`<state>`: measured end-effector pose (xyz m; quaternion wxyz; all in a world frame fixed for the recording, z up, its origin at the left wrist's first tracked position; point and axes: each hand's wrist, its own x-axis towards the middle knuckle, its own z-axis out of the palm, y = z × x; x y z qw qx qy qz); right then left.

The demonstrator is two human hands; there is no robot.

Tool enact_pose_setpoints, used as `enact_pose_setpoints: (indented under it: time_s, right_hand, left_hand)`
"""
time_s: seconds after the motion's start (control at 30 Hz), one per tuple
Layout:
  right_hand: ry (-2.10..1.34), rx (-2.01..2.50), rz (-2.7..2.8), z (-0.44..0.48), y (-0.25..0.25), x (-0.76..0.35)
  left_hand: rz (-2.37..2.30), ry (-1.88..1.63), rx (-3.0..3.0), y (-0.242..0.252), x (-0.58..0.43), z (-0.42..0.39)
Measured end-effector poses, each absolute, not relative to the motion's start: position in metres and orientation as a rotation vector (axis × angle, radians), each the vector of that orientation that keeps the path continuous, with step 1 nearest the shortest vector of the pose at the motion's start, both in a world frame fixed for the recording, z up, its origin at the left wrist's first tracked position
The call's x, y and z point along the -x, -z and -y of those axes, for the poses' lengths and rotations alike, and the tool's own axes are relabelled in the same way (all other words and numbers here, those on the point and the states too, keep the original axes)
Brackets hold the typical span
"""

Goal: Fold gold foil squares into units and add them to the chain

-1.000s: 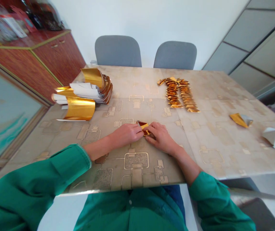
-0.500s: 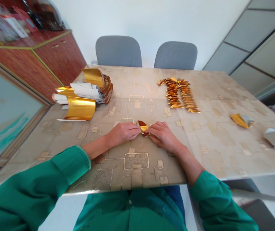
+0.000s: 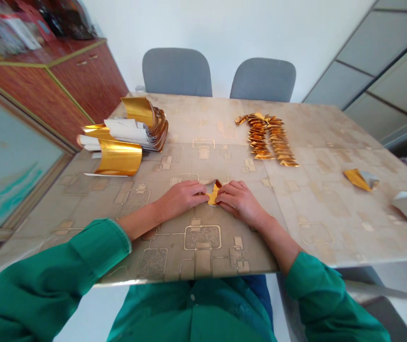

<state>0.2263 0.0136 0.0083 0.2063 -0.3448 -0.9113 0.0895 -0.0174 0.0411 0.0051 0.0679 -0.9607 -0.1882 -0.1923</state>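
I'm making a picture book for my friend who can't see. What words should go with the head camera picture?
A person's left hand and right hand hold a small folded piece of gold foil on a patterned table. Rows of folded gold pieces lie ahead, and curled gold-and-white sheets sit to the left.
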Motion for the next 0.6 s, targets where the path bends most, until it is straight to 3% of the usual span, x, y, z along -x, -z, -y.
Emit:
enact_pose_setpoints:
  time_s: [0.6]
  right_hand:
    - [-0.603, 0.935, 2.411, -0.016, -0.009, -0.237]
  left_hand:
    - [0.922, 0.726, 3.065, 0.002, 0.025, -0.013]
